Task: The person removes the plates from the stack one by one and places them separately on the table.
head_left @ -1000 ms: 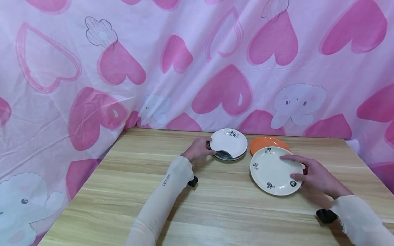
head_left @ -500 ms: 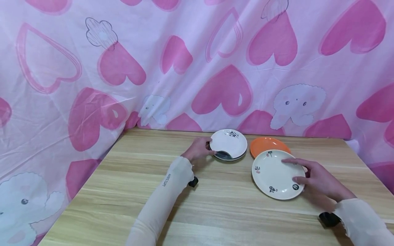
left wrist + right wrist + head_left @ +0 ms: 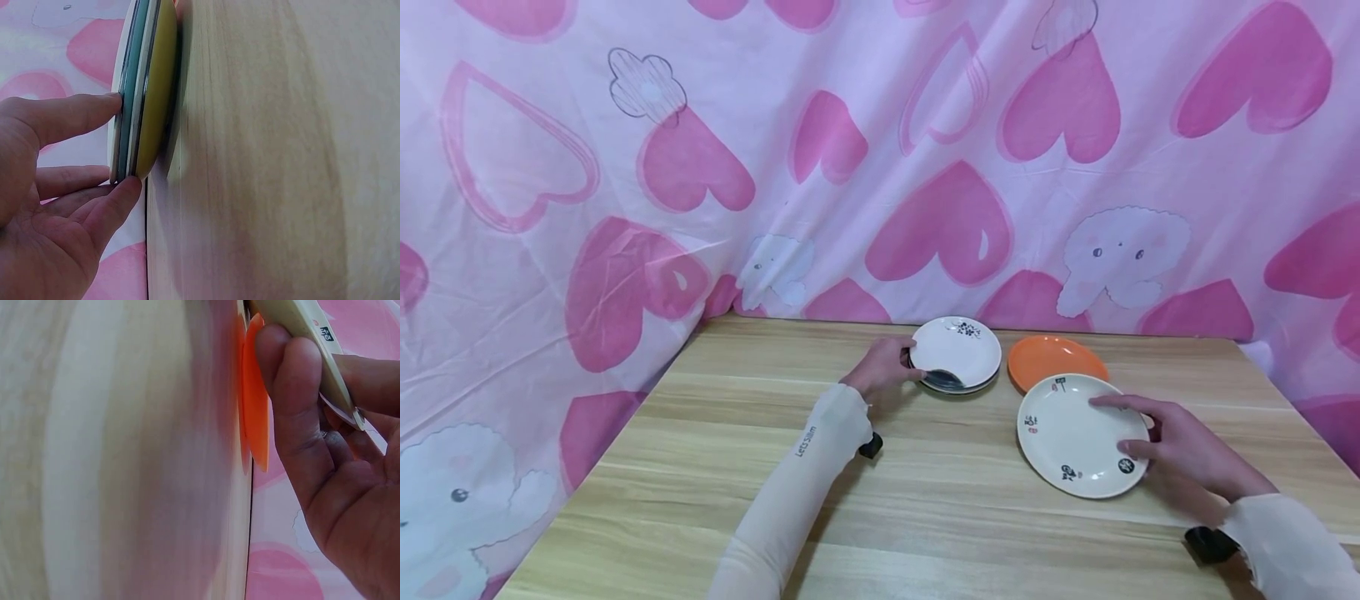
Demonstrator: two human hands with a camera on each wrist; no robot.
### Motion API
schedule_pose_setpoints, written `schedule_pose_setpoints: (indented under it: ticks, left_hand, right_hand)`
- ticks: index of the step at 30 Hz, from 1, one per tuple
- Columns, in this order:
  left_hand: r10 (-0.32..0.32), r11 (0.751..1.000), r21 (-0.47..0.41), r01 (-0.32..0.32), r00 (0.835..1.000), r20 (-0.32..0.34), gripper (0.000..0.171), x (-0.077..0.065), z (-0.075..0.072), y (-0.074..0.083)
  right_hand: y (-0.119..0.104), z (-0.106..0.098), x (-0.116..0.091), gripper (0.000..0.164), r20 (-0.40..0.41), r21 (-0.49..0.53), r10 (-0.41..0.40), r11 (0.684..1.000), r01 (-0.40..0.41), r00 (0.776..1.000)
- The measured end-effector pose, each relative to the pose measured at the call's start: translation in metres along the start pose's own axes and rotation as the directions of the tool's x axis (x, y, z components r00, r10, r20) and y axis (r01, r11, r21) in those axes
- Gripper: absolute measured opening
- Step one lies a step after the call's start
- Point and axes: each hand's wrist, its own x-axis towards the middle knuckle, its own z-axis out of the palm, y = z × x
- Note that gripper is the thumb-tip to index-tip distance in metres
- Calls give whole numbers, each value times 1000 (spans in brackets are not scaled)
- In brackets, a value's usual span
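My left hand (image 3: 883, 367) is at the left rim of a stack of small plates (image 3: 130, 87), thumb and fingertips on its edge. White, green and yellow edges show in the left wrist view. A white plate (image 3: 951, 350) with a black floral print tops the stack. My right hand (image 3: 1187, 442) grips the right rim of a cream plate (image 3: 1078, 437) with small dark printed marks. Fingers lie both over and under that rim in the right wrist view, the plate raised off the table and tilted. Behind it an orange plate (image 3: 1052, 357) lies partly hidden.
A wood-grain table (image 3: 760, 500) carries the plates near its back edge. Behind and to the left hangs a pink curtain (image 3: 820, 217) with hearts. Black devices (image 3: 871, 445) show under both wrists.
My right hand has drawn the cream plate a little toward me and to the right, uncovering more of the orange plate. The left hand and the stack stay where they were.
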Motion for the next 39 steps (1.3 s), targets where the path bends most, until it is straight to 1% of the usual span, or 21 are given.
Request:
schedule_pose_setpoints:
  ticks: [3, 7, 10, 12, 14, 17, 20, 24, 31, 34, 38, 39]
  left_hand:
    - [-6, 1000, 2, 6, 1000, 1, 61, 0, 0, 1]
    - [-6, 1000, 4, 6, 1000, 3, 63, -1, 1, 1]
    - [-2, 1000, 7, 2, 1000, 3, 63, -1, 0, 2]
    - [2, 1000, 12, -2, 1000, 1, 61, -1, 0, 2]
    - [5, 1000, 15, -5, 1000, -1, 60, -1, 0, 2]
    - [6, 1000, 6, -6, 1000, -2, 60, -1, 0, 1]
    - [3, 1000, 0, -3, 1000, -2, 60, -1, 1, 1]
    - [-2, 1000, -2, 2, 1000, -3, 63, -1, 2, 0]
    - [11, 1000, 3, -11, 1000, -3, 55, -1, 0, 0]
    - [13, 1000, 13, -13, 1000, -6, 54, -1, 0, 0]
    - [51, 998, 27, -50, 999, -12, 43, -1, 0, -2]
    - [57, 998, 24, -56, 998, -16, 43, -1, 0, -3]
  right_hand:
    - [0, 1, -2, 67, -1, 17, -7, 1000, 7, 1000]
    - [0, 1, -4, 66, -10, -16, -7, 1000, 7, 1000]
    - [1, 1, -5, 66, -7, -44, 7, 999, -7, 1000]
    - [2, 1, -6, 66, 8, -21, 6, 1000, -6, 1000]
    - [4, 2, -7, 65, 18, -2, -25, 1000, 25, 1000]
    - [6, 2, -8, 62, 27, 26, -96, 995, 95, 995]
    - [6, 2, -9, 60, 32, 7, -134, 991, 134, 990]
    - [4, 2, -8, 61, 66, -2, -105, 994, 105, 992]
    - [1, 2, -6, 64, 157, 56, -16, 998, 8, 987]
    - [0, 3, -4, 65, 179, 47, 15, 999, -23, 984]
    - [-1, 5, -3, 64, 192, 34, 21, 999, -29, 981]
    - [-2, 5, -3, 64, 195, 34, 27, 999, -34, 980]
